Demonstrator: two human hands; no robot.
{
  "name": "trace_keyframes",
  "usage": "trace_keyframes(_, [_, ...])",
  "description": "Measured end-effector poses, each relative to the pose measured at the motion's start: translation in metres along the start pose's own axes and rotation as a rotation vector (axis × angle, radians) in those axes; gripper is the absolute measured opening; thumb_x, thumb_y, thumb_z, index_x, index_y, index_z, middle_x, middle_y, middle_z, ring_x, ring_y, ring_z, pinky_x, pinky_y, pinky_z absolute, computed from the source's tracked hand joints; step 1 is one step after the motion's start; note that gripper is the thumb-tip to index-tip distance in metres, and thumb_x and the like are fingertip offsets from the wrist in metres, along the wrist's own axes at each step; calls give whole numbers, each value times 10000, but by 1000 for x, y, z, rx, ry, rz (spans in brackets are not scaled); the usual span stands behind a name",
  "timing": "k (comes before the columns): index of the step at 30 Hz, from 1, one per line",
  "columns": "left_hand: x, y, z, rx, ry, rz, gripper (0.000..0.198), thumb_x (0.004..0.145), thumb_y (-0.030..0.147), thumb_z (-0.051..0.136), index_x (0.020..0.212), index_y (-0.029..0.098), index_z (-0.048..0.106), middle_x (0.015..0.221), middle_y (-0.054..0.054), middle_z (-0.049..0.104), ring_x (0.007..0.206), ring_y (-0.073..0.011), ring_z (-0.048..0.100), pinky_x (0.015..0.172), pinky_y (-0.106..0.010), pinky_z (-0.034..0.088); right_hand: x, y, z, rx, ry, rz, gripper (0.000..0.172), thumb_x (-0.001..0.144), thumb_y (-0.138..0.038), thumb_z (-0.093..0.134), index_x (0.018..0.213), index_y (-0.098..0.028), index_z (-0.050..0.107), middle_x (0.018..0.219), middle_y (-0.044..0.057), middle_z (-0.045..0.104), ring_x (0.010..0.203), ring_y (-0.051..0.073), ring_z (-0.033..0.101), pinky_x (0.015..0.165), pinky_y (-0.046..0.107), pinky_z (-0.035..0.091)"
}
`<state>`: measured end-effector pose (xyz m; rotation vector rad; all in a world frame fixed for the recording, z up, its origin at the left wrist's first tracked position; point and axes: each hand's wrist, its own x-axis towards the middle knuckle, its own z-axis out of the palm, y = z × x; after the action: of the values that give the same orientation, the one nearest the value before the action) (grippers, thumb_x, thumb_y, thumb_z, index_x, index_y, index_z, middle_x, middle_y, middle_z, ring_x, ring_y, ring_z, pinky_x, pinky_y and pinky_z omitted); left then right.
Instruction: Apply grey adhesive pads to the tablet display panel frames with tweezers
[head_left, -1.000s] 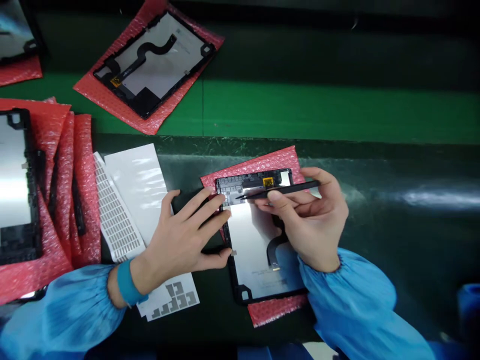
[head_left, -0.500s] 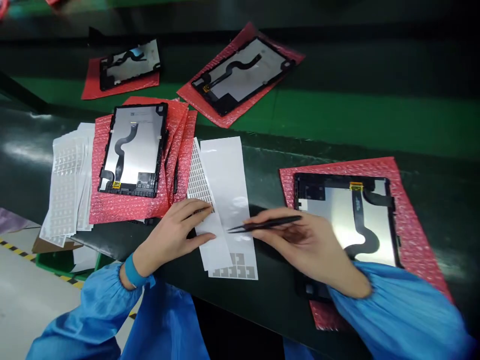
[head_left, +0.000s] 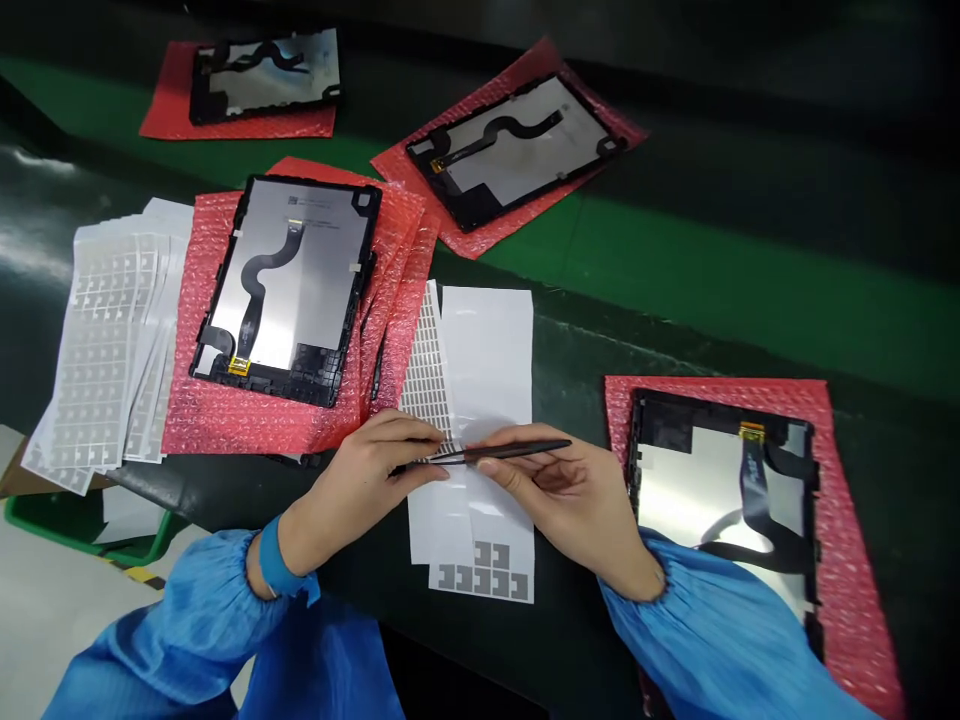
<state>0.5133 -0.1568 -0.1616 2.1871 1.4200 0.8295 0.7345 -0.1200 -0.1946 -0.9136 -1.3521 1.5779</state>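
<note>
Tweezers [head_left: 525, 449] sit gripped in your right hand [head_left: 574, 490], pointing over the narrow sheet [head_left: 425, 390] toward your left hand [head_left: 360, 480] — whether its finger and thumb pinch anything, I cannot tell. That sheet overlaps the wide sheet [head_left: 491, 360]. Red wrap [head_left: 262, 425] under the left panel [head_left: 315, 290] crowds it; your right sleeve [head_left: 697, 610] blocks part of the right panel [head_left: 690, 480]. Two far panels [head_left: 517, 150] lie beyond.

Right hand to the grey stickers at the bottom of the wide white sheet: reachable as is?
Looks like yes: the visible grey stickers lie uncovered, the right hand holds tweezers close by, and the left hand is off to their left.
</note>
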Motion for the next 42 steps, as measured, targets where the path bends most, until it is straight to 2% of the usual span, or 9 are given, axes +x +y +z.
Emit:
trace_keyframes(7, [2, 3, 2, -16, 22, -16, 118, 864, 196, 782, 978, 164, 775, 1014, -37, 769, 974, -167, 691, 889, -322, 611, 1, -1, 1, -16, 37, -31, 183, 829, -222, 853, 979, -215, 749, 891, 30, 802, 785, 213, 795, 725, 261, 680])
trace_keyframes(14, [1, 1, -2, 0, 1, 21, 141, 920, 266, 742, 1032, 185, 774, 1054, -57, 770, 1004, -191, 709, 898, -358, 612, 2, -4, 1, -144, 76, -30, 132, 847, -325, 840, 851, -204, 789, 914, 58, 794, 741, 211, 775, 642, 267, 659])
trace_keyframes(16, [1, 6, -6, 52, -37, 39, 236, 914, 299, 754, 1115, 176, 750, 1129, -75, 751, 1056, -206, 692, 937, -375, 580, 2, -15, -21, -143, 147, -34, 182, 833, -367, 850, 830, -197, 786, 864, 59, 792, 673, 206, 766, 556, 251, 638])
trace_keyframes(20, [11, 31, -2, 268, -138, 135, 274, 973, 296, 682, 1232, 207, 690, 1294, -94, 668, 1203, -271, 606, 1002, -450, 416, -12, -35, -101, -164, 359, -53, 229, 779, -364, 901, 869, -203, 766, 683, 22, 766, 617, 211, 768, 527, 234, 627])
trace_keyframes(22, [23, 47, 12, 303, -210, 253, 216, 1004, 264, 624, 1207, 228, 687, 1198, -64, 687, 1127, -246, 611, 947, -426, 356, -23, -32, -134, -191, 395, -45, 286, 741, -392, 926, 853, -196, 750, 675, 30, 768, 608, 222, 768, 557, 264, 646])
trace_keyframes(24, [41, 61, 33, 316, -280, 385, 196, 1010, 277, 610, 1185, 216, 676, 1043, -33, 690, 975, -198, 610, 866, -391, 321, -30, -21, -153, -192, 407, -43, 345, 720, -442, 932, 833, -181, 737, 683, 50, 771, 587, 231, 763, 568, 291, 656])
trace_keyframes(28, [77, 68, 79, 375, -349, 533, 332, 987, 409, 643, 1240, 195, 637, 952, -20, 658, 867, -181, 554, 760, -362, 276, -33, -2, -156, -163, 407, -81, 328, 760, -447, 904, 840, -178, 735, 680, 59, 768, 580, 224, 758, 560, 286, 653])
trace_keyframes(31, [90, 61, 100, 357, -332, 551, 364, 988, 464, 624, 1220, 184, 645, 953, -26, 662, 865, -186, 535, 748, -363, 271, -33, -1, -154, -171, 389, -101, 281, 777, -417, 893, 840, -186, 745, 716, 58, 775, 605, 216, 760, 552, 275, 646])
trace_keyframes(42, [94, 58, 104, 270, -356, 520, 339, 1015, 432, 592, 1234, 180, 648, 917, -16, 673, 861, -178, 553, 741, -368, 285, -39, 3, -158, -212, 405, -144, 68, 822, -214, 846, 867, -226, 797, 895, 45, 792, 708, 196, 773, 596, 246, 636])
